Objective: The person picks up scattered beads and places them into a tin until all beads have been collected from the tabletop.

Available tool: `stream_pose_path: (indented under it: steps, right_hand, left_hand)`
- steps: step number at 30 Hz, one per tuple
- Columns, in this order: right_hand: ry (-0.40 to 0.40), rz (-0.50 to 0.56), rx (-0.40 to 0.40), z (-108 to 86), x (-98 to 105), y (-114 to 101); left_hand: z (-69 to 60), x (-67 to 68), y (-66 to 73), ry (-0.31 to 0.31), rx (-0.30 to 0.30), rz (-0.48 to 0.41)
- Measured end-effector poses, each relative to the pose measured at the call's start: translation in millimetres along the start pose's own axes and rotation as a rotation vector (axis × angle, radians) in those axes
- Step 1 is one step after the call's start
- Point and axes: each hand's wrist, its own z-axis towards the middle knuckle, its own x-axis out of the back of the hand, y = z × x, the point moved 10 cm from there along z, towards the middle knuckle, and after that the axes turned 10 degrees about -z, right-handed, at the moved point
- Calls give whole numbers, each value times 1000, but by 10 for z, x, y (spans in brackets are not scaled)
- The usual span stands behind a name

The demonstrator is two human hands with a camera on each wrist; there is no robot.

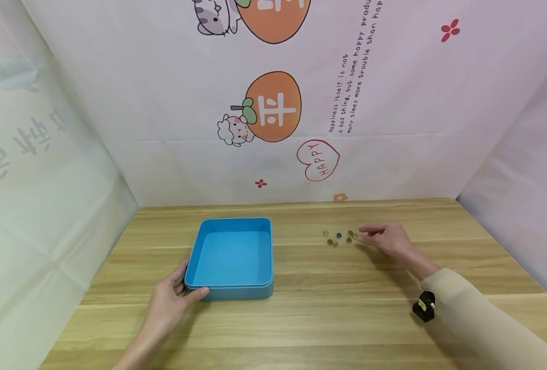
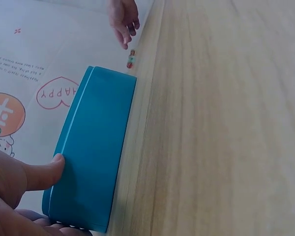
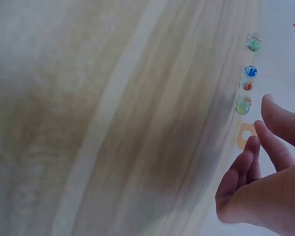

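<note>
A blue square box (image 1: 241, 293) without a lid sits on the table at centre left, its inside bare. My left hand (image 1: 168, 300) holds its near left corner, with the thumb against the front wall and the other fingers at the left side. In the left wrist view, the thumb (image 2: 46, 174) presses on the blue wall. Several small glass marbles lie loosely grouped right of the box, among them a blue marble (image 1: 339, 235). My right hand (image 1: 389, 239) is just to their right, thumb and index finger apart, with nothing visible between them. A green marble (image 3: 243, 105) is nearest its fingertips in the right wrist view.
The wood-grain table (image 1: 301, 329) ends at a white printed backdrop (image 1: 394, 169) behind the box and marbles. Similar white sheets (image 1: 47, 205) flank it on both sides. A black device (image 1: 424, 307) is worn at the right sleeve cuff.
</note>
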Motion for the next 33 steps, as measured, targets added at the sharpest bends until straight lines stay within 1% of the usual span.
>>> stream_pose_path:
  steps: [5, 11, 18, 27, 33]
  right_hand:
    - [-5, -17, 2, 34, -21, 3]
    - [7, -47, 9, 91, -51, -2]
    - [-3, -64, -6, 135, -89, 30]
    - [27, -112, 4, 165, -119, 20]
    - [35, -124, 14, 165, -120, 19]
  left_hand:
    - [10, -6, 14, -2, -7, -3]
    - [14, -5, 16, 2, -8, -9]
    - [12, -5, 21, 7, -10, -11]
    - [7, -8, 26, 5, -18, -17]
    - [7, -4, 18, 6, -10, -21]
